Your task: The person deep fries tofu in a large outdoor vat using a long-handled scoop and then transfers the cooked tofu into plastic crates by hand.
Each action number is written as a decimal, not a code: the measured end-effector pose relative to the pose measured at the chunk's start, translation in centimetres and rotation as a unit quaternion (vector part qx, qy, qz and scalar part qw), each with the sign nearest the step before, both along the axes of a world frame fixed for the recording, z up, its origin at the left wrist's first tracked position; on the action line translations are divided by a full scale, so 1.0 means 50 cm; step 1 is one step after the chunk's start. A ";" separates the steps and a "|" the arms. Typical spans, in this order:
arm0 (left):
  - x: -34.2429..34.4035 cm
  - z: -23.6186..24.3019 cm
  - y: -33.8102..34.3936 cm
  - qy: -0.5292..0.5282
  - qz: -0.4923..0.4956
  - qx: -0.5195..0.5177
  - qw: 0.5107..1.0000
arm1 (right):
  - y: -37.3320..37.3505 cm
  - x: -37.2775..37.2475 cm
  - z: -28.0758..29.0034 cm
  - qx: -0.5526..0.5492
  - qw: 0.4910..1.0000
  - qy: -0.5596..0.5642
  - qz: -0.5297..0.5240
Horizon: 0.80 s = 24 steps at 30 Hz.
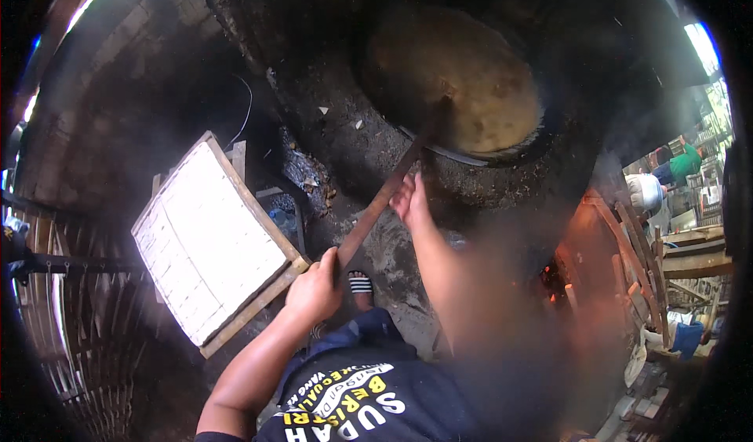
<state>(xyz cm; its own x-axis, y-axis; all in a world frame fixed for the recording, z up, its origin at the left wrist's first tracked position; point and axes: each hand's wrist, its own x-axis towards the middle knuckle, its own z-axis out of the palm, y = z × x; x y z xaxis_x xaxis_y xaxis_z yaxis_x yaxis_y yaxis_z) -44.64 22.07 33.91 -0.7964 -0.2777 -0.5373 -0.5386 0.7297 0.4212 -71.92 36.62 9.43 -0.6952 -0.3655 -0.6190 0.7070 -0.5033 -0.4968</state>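
Observation:
A long wooden stirring pole (375,213) slants from my body up to a large round pan (459,156). Its far end dips into the cloudy brown liquid (490,101) that fills the pan, so the tip is hidden. My left hand (314,291) is wrapped round the near end of the pole, beside the corner of a white framed panel. Farther along, close to the pan's near rim, my right hand (413,200) holds the pole from its right side, palm turned up and fingers partly hidden beneath it.
The white panel (212,242) in a wooden frame stands at the left. A fire (553,277) glows at the right near leaning wood pieces (627,238). A clear plastic bottle (284,221) sits behind the panel. A person in green (685,163) is far right. Smoke blurs parts.

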 end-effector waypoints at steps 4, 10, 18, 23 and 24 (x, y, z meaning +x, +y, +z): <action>-0.022 -0.121 0.000 0.058 -0.016 0.005 0.998 | 0.141 0.250 -0.127 0.029 0.995 -0.051 0.081; -0.051 -0.178 -0.013 0.071 -0.033 0.022 0.997 | 0.402 0.706 -0.238 0.280 0.919 -0.121 0.250; 0.082 -0.179 -0.055 0.115 -0.026 0.047 0.992 | 0.529 0.995 -0.174 0.454 0.817 -0.112 0.338; 0.239 -0.146 -0.074 0.149 -0.025 0.063 0.987 | 0.475 1.035 -0.132 0.478 0.827 0.015 0.296; 0.276 -0.151 -0.083 0.149 -0.027 0.061 0.987 | 0.450 1.041 -0.122 0.476 0.828 0.015 0.295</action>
